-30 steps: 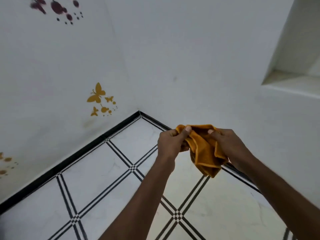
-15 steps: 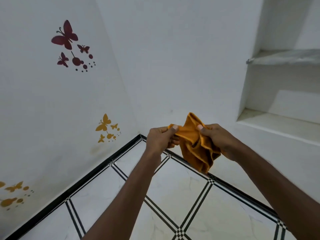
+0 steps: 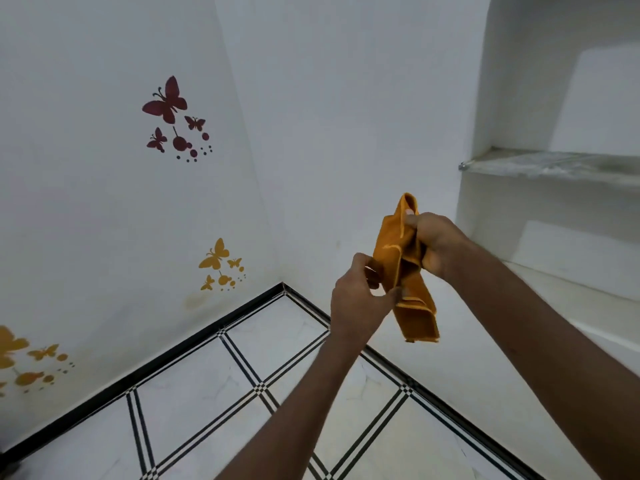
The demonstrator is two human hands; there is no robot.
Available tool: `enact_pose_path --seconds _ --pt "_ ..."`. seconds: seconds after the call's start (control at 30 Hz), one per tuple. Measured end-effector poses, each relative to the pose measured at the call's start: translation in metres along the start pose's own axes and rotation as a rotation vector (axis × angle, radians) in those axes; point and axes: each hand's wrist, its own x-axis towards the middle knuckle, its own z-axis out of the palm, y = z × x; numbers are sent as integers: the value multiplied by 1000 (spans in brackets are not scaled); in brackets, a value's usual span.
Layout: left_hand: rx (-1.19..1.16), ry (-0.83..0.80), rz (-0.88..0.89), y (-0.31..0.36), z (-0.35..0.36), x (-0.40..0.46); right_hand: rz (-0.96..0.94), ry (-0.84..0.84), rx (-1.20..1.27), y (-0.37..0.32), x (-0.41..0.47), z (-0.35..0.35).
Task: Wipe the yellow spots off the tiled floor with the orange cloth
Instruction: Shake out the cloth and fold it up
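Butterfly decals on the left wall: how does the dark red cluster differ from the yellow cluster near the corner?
The dark red cluster sits high on the wall; the yellow cluster sits low, just above the black skirting. The dark red cluster looks larger, and its biggest butterfly is bigger than the biggest yellow one. The colours differ: maroon against mustard yellow. Both have one large butterfly, smaller ones and trailing dots.

Two bare forearms, no sleeves, bare hands

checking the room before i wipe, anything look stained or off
A faint yellowish smudge marks the left wall just above the black skirting, below the yellow butterfly stickers. The visible tiled floor shows no yellow spots.
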Motion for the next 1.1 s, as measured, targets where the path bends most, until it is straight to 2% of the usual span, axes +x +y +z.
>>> enact_pose_path --seconds 0.13,0.2,0.3,0.4,0.47,0.53,0.6,0.7,0.93,1.1 --pt "-60 146 7 25 34 -9 32 -40 89 -14 -3 -36" --pt "-67 166 -14 43 45 -12 54 -83 149 -22 -8 -51" --pt "-21 267 -42 67 57 -10 92 -195 203 -33 -17 -65" --pt "-93 370 -74 83 55 -9 127 -328 256 -46 -22 -71" --pt "-150 318 -80 88 50 -7 144 -410 233 -52 -23 -78" --pt "-277 203 -134 94 38 -5 72 -450 57 -54 -20 -84" --pt "-448 148 -229 100 26 -2 -32 -407 -131 -49 -16 -89" --pt "-577 186 -323 104 14 2 -143 -349 -406 -34 -19 -91" --pt "-537 116 -400 93 -4 7 -473 -255 -610 -19 -34 -78" --pt "-531 -70 -363 85 -27 13 -519 -172 -686 -8 -29 -65"
